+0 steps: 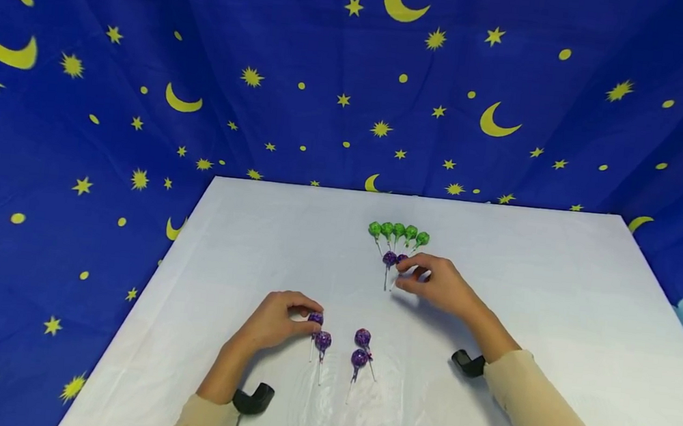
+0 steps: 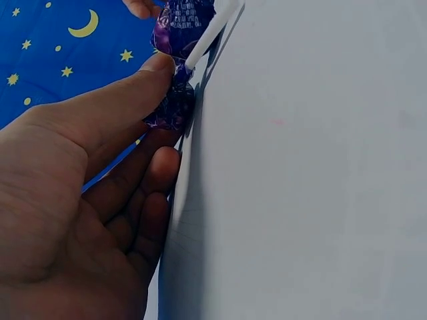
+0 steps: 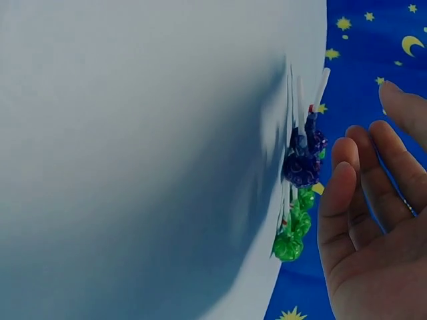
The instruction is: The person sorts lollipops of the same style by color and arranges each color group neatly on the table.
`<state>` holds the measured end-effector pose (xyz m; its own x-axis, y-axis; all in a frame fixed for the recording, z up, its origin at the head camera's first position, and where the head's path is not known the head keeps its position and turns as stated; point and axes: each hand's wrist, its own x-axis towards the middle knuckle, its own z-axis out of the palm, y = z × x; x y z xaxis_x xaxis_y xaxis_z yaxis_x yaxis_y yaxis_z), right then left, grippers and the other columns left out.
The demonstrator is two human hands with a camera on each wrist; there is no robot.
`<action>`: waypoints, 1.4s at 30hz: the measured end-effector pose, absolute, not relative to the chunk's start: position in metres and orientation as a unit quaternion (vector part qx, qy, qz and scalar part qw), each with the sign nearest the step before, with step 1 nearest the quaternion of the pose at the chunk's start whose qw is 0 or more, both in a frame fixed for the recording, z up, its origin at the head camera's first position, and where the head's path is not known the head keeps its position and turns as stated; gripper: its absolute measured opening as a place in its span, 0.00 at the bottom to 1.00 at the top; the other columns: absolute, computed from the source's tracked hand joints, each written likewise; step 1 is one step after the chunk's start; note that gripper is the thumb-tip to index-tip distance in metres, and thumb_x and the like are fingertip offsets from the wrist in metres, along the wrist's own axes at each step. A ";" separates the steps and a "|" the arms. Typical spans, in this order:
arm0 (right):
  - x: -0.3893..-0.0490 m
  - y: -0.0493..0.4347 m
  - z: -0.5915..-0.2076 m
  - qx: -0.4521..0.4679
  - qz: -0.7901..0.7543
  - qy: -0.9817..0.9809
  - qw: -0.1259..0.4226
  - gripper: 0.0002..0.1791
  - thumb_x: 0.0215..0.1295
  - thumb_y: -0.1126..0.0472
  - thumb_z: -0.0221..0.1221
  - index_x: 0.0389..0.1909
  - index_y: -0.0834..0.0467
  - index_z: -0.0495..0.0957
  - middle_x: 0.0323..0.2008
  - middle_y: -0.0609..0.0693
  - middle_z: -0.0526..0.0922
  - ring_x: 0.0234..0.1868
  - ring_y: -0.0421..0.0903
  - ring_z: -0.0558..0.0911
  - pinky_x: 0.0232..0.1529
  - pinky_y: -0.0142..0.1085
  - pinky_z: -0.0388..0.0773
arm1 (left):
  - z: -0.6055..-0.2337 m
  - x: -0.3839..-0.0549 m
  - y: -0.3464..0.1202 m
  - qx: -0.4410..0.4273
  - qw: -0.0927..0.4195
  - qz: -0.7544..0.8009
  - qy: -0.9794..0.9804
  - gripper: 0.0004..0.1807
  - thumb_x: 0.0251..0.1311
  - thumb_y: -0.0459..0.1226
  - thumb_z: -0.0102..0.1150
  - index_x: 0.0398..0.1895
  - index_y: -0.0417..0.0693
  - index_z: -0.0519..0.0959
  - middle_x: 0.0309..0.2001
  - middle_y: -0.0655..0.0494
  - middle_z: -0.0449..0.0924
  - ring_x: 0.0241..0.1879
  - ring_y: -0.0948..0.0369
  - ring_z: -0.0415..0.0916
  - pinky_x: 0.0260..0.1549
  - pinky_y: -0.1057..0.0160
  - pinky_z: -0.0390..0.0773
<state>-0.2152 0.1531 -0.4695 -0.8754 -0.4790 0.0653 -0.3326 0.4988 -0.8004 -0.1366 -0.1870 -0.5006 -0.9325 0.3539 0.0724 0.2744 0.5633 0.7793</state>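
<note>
My left hand [image 1: 278,318] pinches a purple-wrapped lollipop [image 1: 315,318] between thumb and fingers, low over the white table. Another purple lollipop [image 1: 323,341] lies right beside it; in the left wrist view its wrapped head [image 2: 183,30] shows past my thumb. Farther back, my right hand [image 1: 436,284] hovers by a purple lollipop [image 1: 401,259] that it partly hides. In the right wrist view the thumb and fingers [image 3: 333,220] stand apart with nothing between them. A second purple lollipop [image 1: 389,259] sits just left of that one, below a fanned row of several green lollipops [image 1: 399,230].
Two more purple lollipops, one upper [image 1: 363,338] and one lower [image 1: 359,359], lie between the hands near the front. A black curved piece [image 1: 252,398] is at the left wrist, another [image 1: 468,363] at the right. Blue star-and-moon cloth [image 1: 333,47] hangs behind the white table [image 1: 265,233].
</note>
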 end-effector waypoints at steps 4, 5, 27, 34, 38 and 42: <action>-0.209 0.153 -0.471 -0.258 -0.444 0.854 0.081 0.19 0.58 0.52 0.68 0.48 0.56 0.82 0.42 0.47 0.82 0.37 0.43 0.79 0.32 0.37 0.77 | -0.500 -0.136 -0.186 0.167 0.049 0.430 0.886 0.15 0.48 0.45 0.74 0.40 0.56 0.86 0.34 0.66 0.80 0.36 0.62 0.76 0.40 0.60 0.76; -0.207 0.152 -0.472 -0.266 -0.444 0.852 0.081 0.18 0.58 0.52 0.68 0.47 0.56 0.82 0.42 0.48 0.82 0.37 0.43 0.79 0.32 0.37 0.77 | -0.500 -0.136 -0.186 0.163 0.051 0.429 0.887 0.15 0.47 0.45 0.75 0.40 0.57 0.86 0.34 0.66 0.80 0.35 0.63 0.76 0.40 0.61 0.76; -0.175 0.128 -0.471 -0.325 -0.428 0.833 0.128 0.19 0.56 0.49 0.70 0.46 0.54 0.82 0.42 0.46 0.82 0.34 0.40 0.79 0.37 0.39 0.75 | -0.503 -0.133 -0.185 0.153 0.050 0.431 0.888 0.15 0.46 0.46 0.75 0.40 0.58 0.87 0.32 0.67 0.80 0.34 0.65 0.75 0.38 0.63 0.75; -0.169 0.127 -0.475 -0.333 -0.428 0.828 0.140 0.20 0.56 0.48 0.69 0.47 0.53 0.82 0.40 0.47 0.82 0.33 0.39 0.78 0.29 0.35 0.75 | -0.503 -0.133 -0.185 0.167 0.043 0.428 0.887 0.15 0.47 0.45 0.75 0.40 0.56 0.87 0.34 0.67 0.81 0.34 0.64 0.76 0.37 0.63 0.75; -0.166 0.123 -0.474 -0.336 -0.431 0.822 0.159 0.21 0.55 0.49 0.70 0.49 0.52 0.81 0.40 0.47 0.82 0.33 0.40 0.79 0.31 0.36 0.75 | -0.502 -0.134 -0.185 0.166 0.043 0.430 0.886 0.15 0.47 0.45 0.75 0.40 0.56 0.87 0.34 0.68 0.81 0.34 0.63 0.76 0.37 0.63 0.76; -0.164 0.120 -0.475 -0.345 -0.428 0.818 0.168 0.22 0.55 0.50 0.70 0.50 0.52 0.81 0.41 0.46 0.82 0.33 0.39 0.80 0.37 0.39 0.75 | -0.501 -0.134 -0.184 0.165 0.040 0.429 0.887 0.15 0.46 0.45 0.75 0.40 0.56 0.87 0.34 0.67 0.81 0.34 0.63 0.76 0.37 0.63 0.76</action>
